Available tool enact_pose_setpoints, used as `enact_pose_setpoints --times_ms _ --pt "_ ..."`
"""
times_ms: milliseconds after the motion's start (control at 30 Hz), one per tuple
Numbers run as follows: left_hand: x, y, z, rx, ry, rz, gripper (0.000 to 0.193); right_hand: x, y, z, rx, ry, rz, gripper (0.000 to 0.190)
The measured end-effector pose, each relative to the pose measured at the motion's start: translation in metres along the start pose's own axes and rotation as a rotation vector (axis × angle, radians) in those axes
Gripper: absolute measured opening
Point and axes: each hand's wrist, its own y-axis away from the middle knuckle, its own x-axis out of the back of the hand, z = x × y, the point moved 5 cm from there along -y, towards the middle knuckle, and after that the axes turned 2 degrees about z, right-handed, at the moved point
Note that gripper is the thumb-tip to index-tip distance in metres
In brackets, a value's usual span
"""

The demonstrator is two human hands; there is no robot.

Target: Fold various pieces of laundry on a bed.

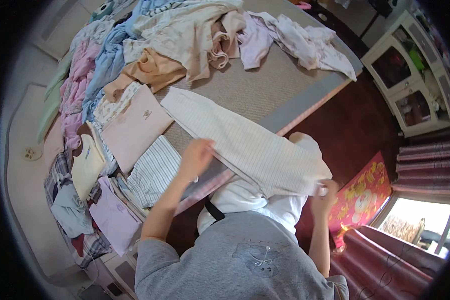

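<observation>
A pair of pale striped trousers, folded lengthwise, stretches from the bed onto my lap. My right hand grips its wide end near my right knee. At the garment's near edge, about midway along, my left hand has its curled fingers on the fabric; they are slightly blurred. Left of that hand lie folded blue-and-white striped bottoms with a gathered waist. Beyond them is a folded pale pink top with a small print.
Loose clothes, including a cream garment, an orange one and white-and-pink ones, lie along the far bed. Folded yellow and lilac tops sit at left. A white cabinet stands at right.
</observation>
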Motion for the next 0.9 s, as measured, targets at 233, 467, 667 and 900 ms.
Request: enact_pose_setpoints --times_ms 233,467,667,900 --pt "0.007 -0.033 -0.099 0.924 0.605 -0.132 0.021 -0.086 0.034 -0.121 0.457 -0.085 -0.296 0.023" --pt "0.003 -0.036 -0.109 0.999 0.847 0.001 0.045 -0.1 0.039 -0.116 0.572 0.117 -0.281 0.015" --pt "0.006 -0.052 -0.109 0.916 0.619 0.116 0.067 -0.076 0.026 -0.135 0.6 -0.054 -0.237 0.012" --pt "0.003 -0.073 -0.124 0.769 0.262 0.167 0.068 -0.087 0.04 -0.119 0.646 -0.119 -0.326 0.012"
